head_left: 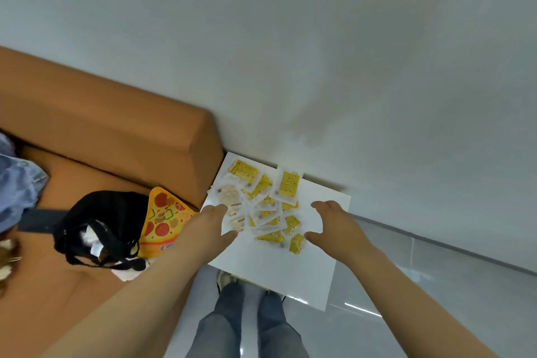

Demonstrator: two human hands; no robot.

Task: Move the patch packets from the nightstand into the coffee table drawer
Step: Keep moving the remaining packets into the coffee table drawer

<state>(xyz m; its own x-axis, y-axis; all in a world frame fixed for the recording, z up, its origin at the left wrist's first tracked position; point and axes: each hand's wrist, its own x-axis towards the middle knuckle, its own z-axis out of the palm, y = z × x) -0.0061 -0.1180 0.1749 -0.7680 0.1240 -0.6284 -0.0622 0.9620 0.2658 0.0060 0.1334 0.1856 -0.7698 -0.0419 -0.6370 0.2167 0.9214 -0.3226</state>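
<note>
Several yellow patch packets lie in a loose heap on the white nightstand, against the wall. A few clear packets with pale patches lie at the heap's left. My left hand hovers at the left side of the heap, fingers spread, holding nothing. My right hand is at the right side of the heap, fingers curved and apart, empty. Both hands flank the pile, close over the tabletop.
A tan bed frame stands left of the nightstand. On it lie a black bag, a pizza-print pouch and blue cloth. My legs and a shoe are below, on a glossy grey floor.
</note>
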